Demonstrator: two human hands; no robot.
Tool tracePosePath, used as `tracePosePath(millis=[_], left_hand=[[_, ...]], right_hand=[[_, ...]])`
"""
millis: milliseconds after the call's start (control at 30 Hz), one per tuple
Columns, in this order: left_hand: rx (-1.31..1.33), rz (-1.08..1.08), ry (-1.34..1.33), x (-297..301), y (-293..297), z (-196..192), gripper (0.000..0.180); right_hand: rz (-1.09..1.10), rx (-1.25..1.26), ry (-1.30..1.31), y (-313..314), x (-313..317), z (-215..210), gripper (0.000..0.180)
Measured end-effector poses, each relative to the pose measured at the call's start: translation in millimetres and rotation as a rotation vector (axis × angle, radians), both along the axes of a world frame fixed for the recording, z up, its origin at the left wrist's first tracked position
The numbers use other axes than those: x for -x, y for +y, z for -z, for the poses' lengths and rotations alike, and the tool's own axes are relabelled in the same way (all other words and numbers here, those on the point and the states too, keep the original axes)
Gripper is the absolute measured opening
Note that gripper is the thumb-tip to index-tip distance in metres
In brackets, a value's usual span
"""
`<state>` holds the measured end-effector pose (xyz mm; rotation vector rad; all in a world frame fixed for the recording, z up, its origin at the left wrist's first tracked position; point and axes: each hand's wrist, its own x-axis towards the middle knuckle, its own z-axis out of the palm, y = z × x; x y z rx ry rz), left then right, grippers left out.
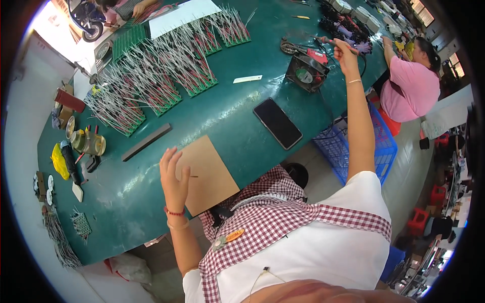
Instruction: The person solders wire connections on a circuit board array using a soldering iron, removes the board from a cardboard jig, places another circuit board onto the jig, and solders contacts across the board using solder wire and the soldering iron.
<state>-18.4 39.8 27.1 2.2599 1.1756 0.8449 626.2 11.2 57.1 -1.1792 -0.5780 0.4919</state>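
Observation:
My right hand (345, 56) is stretched far out to the right, closed round the red handle of what looks like a soldering iron (329, 41). Its tip points left, above a black fan (306, 73) and a soldering stand (289, 46). With fingers spread and raised, my left hand (174, 177) hovers by the left edge of a brown board (209, 174) at the near table edge. A small thin dark piece (194, 177) shows beside its thumb; whether the two touch is unclear.
Green boards with upright wires (166, 76) stand in rows on the green table (151, 197). A phone (278, 123), a grey bar (146, 142), a white strip (247, 79) and a jar (91, 143) lie around. A blue crate (386, 146) stands below; a person in pink (411, 86) sits right.

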Motion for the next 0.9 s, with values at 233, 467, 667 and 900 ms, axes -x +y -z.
tracePosePath(millis=[233, 467, 667, 900], left_hand=[[0.147, -0.115, 0.088, 30, -42, -2, 0.053], [0.274, -0.080, 0.441, 10, -83, 3, 0.105], [0.129, 0.049, 0.523, 14, -93, 11, 0.086], [-0.004, 0.230, 0.280, -26, -94, 38, 0.050]], right_hand=[[-0.248, 0.153, 0.161, 55, -30, 31, 0.019], [-0.440, 0.181, 0.416, 39, -32, 54, 0.051], [-0.388, 0.546, 0.058, 13, -8, 13, 0.058], [-0.620, 0.446, -0.490, 10, 219, -68, 0.047]])
